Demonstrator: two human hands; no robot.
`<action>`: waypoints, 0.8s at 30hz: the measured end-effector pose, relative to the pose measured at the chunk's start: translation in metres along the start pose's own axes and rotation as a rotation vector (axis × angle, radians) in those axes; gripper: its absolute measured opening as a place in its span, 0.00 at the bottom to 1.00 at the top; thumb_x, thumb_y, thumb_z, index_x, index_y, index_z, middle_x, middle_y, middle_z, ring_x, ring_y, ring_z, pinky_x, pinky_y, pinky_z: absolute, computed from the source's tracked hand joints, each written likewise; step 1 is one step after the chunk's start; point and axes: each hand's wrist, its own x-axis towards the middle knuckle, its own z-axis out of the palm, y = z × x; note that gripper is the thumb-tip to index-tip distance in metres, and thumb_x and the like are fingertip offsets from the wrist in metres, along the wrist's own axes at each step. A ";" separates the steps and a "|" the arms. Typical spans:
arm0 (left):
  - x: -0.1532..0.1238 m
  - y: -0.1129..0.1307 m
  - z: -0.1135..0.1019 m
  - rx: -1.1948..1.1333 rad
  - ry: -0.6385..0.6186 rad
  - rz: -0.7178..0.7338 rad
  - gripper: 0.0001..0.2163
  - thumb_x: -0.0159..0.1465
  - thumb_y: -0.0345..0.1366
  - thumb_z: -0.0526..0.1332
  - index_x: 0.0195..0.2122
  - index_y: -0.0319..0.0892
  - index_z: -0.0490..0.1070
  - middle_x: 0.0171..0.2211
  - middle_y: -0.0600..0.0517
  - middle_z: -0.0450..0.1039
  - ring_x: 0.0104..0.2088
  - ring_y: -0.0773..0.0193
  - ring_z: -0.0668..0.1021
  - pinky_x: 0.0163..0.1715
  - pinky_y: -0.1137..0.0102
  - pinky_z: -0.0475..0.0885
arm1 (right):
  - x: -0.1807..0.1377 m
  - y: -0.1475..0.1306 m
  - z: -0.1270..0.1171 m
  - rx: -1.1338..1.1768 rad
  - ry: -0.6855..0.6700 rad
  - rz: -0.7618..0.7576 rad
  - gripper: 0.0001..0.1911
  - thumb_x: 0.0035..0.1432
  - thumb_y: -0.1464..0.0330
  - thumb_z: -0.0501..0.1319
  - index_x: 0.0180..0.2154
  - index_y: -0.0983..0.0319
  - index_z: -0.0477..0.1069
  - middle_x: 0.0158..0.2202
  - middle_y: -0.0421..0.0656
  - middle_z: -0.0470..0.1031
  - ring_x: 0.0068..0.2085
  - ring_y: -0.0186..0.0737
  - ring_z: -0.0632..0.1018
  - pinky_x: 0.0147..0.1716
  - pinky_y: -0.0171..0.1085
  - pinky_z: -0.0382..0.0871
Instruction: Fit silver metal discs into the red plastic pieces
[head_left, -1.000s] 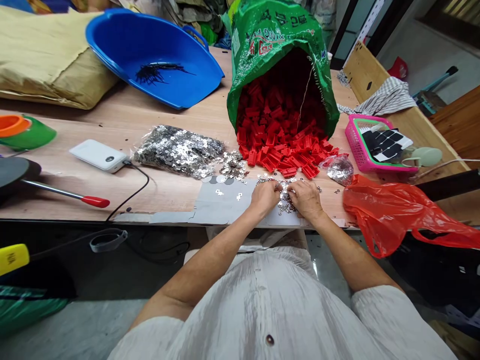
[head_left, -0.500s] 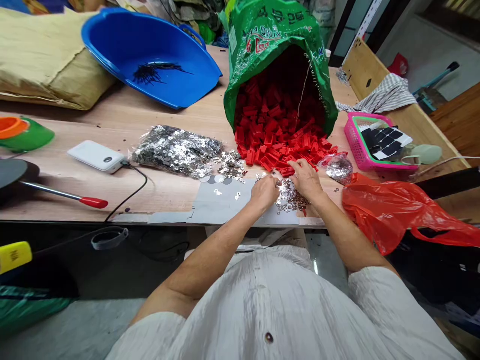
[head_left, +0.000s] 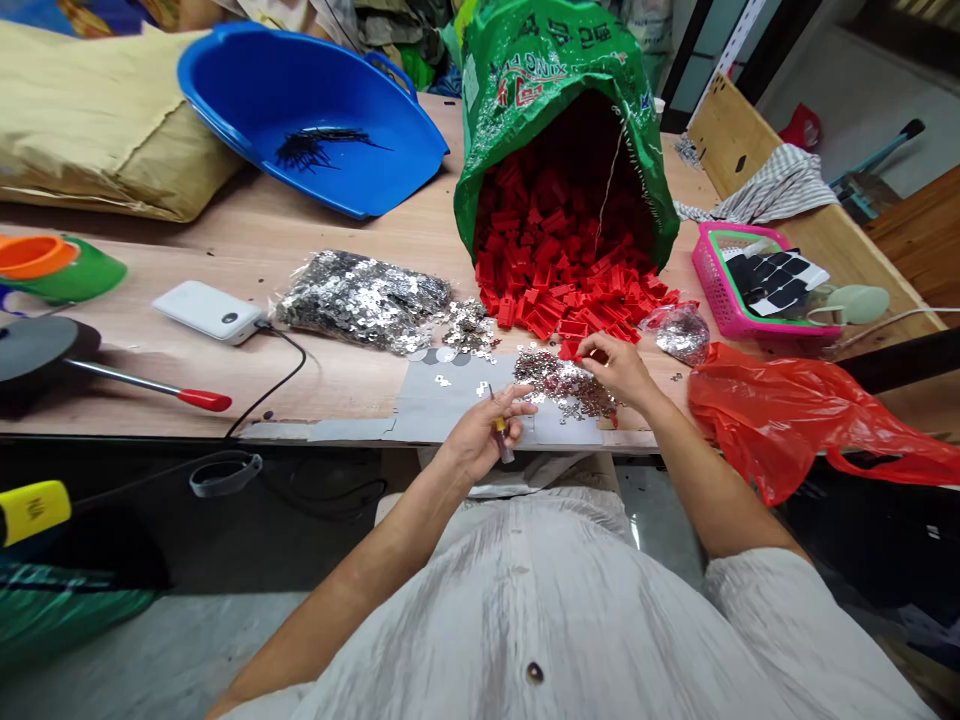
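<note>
Your left hand (head_left: pixel 480 437) is drawing back to the table (head_left: pixel 337 388) edge, fingers curling round a thin tool (head_left: pixel 501 436); your right hand (head_left: pixel 621 368) is pinching a red piece (head_left: pixel 570 350) where the tipped sack (head_left: pixel 555 70) is spilling them within reach.

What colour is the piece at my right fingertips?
Red piece at the right hand; clearest in the head view.

A pale wooden worktable (head_left: pixel 150 390) runs across the room, its front edge patched with grey tape (head_left: pixel 337 433) (peeling in places). Below it is a grey floor (head_left: pixel 150 640). At far right a plywood panel (head_left: pixel 724 130) stands before a pale wall (head_left: pixel 825 90), under soft, even light.
</note>
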 end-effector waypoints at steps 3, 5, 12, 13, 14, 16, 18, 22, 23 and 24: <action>-0.003 -0.003 -0.002 -0.133 -0.083 -0.116 0.23 0.64 0.53 0.57 0.48 0.37 0.72 0.36 0.42 0.78 0.19 0.72 0.70 0.15 0.77 0.61 | -0.021 -0.027 0.011 0.012 -0.033 -0.252 0.05 0.60 0.73 0.59 0.37 0.59 0.72 0.39 0.44 0.77 0.41 0.40 0.76 0.44 0.40 0.69; -0.003 -0.007 -0.002 -0.195 -0.152 -0.175 0.25 0.65 0.56 0.53 0.45 0.37 0.73 0.34 0.42 0.78 0.19 0.70 0.71 0.14 0.77 0.61 | -0.032 -0.041 0.019 0.006 -0.043 -0.349 0.07 0.62 0.74 0.58 0.38 0.58 0.72 0.40 0.45 0.77 0.44 0.42 0.76 0.46 0.42 0.69; -0.011 -0.023 -0.004 -0.225 -0.274 -0.141 0.14 0.64 0.44 0.61 0.36 0.37 0.74 0.29 0.46 0.76 0.19 0.70 0.71 0.15 0.77 0.59 | -0.050 -0.064 0.031 0.114 -0.082 -0.374 0.10 0.64 0.72 0.56 0.43 0.56 0.74 0.45 0.46 0.74 0.48 0.41 0.75 0.49 0.44 0.71; -0.013 -0.023 -0.004 -0.225 -0.277 -0.127 0.12 0.63 0.43 0.62 0.36 0.37 0.73 0.29 0.46 0.76 0.19 0.71 0.70 0.16 0.77 0.59 | -0.051 -0.065 0.030 0.159 -0.073 -0.335 0.10 0.64 0.71 0.56 0.44 0.56 0.74 0.46 0.46 0.74 0.48 0.41 0.75 0.49 0.44 0.71; -0.017 -0.024 -0.004 -0.220 -0.280 -0.114 0.12 0.62 0.42 0.63 0.36 0.37 0.73 0.30 0.46 0.76 0.19 0.72 0.69 0.16 0.77 0.59 | -0.052 -0.064 0.029 0.210 -0.052 -0.272 0.10 0.64 0.69 0.57 0.45 0.56 0.74 0.46 0.46 0.74 0.48 0.41 0.75 0.48 0.43 0.71; -0.023 -0.024 -0.003 -0.165 -0.309 -0.112 0.14 0.59 0.44 0.65 0.36 0.37 0.73 0.29 0.47 0.76 0.18 0.74 0.67 0.16 0.76 0.57 | -0.053 -0.064 0.027 0.323 -0.017 -0.098 0.10 0.65 0.65 0.57 0.46 0.57 0.73 0.45 0.45 0.75 0.45 0.40 0.76 0.45 0.41 0.72; -0.030 -0.025 0.000 -0.022 -0.352 -0.145 0.16 0.56 0.45 0.67 0.37 0.36 0.73 0.28 0.47 0.75 0.17 0.75 0.64 0.16 0.76 0.52 | -0.053 -0.065 0.025 0.396 -0.090 0.064 0.13 0.65 0.61 0.56 0.46 0.59 0.72 0.43 0.45 0.76 0.40 0.39 0.77 0.40 0.39 0.72; -0.034 -0.031 0.010 0.329 -0.325 -0.111 0.15 0.54 0.44 0.68 0.31 0.36 0.71 0.24 0.52 0.71 0.18 0.76 0.59 0.17 0.74 0.47 | -0.054 -0.077 0.027 0.319 -0.363 0.166 0.14 0.63 0.58 0.57 0.40 0.60 0.74 0.38 0.42 0.78 0.36 0.37 0.76 0.36 0.36 0.69; -0.034 -0.033 0.012 0.384 -0.288 -0.071 0.13 0.54 0.43 0.68 0.28 0.37 0.69 0.22 0.55 0.67 0.18 0.76 0.58 0.18 0.73 0.47 | -0.055 -0.080 0.029 0.279 -0.374 0.170 0.13 0.62 0.59 0.58 0.37 0.60 0.74 0.35 0.41 0.78 0.35 0.37 0.76 0.35 0.36 0.69; -0.033 -0.035 0.013 0.429 -0.249 -0.029 0.12 0.54 0.41 0.67 0.26 0.38 0.68 0.19 0.58 0.63 0.18 0.75 0.56 0.19 0.73 0.47 | -0.056 -0.084 0.030 0.240 -0.360 0.171 0.11 0.62 0.60 0.60 0.35 0.60 0.74 0.33 0.41 0.77 0.34 0.36 0.75 0.35 0.35 0.68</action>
